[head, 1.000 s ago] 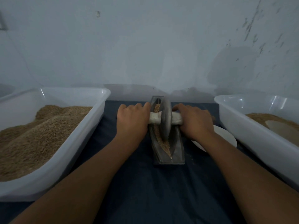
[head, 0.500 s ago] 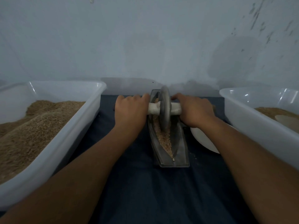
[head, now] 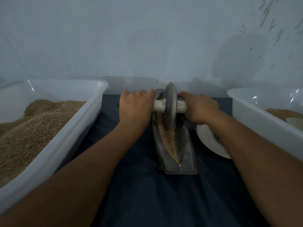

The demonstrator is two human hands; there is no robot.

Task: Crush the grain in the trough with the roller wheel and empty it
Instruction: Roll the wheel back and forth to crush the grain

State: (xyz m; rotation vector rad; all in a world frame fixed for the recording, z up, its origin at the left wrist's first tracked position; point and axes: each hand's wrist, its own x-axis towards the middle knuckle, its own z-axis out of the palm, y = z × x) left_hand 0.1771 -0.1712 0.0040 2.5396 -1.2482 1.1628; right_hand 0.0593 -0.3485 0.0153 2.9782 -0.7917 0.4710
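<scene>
A narrow boat-shaped metal trough (head: 185, 149) lies lengthwise on the dark blue cloth, with brown grain (head: 168, 141) along its groove. A grey metal roller wheel (head: 170, 105) stands upright in the far half of the trough, on a white cloth-wrapped axle. My left hand (head: 135, 108) grips the axle's left end and my right hand (head: 199, 108) grips its right end. Both axle ends are hidden inside my fists.
A big white tub (head: 68, 136) heaped with brown grain stands on the left. A second white tub (head: 262, 122) with some grain stands on the right. A white plate (head: 208, 141) lies under my right forearm. A pale wall (head: 147, 38) rises right behind.
Both hands have pushed the wheel away from me along the trough, toward its far end. More of the grain in the near part of the groove shows now.
</scene>
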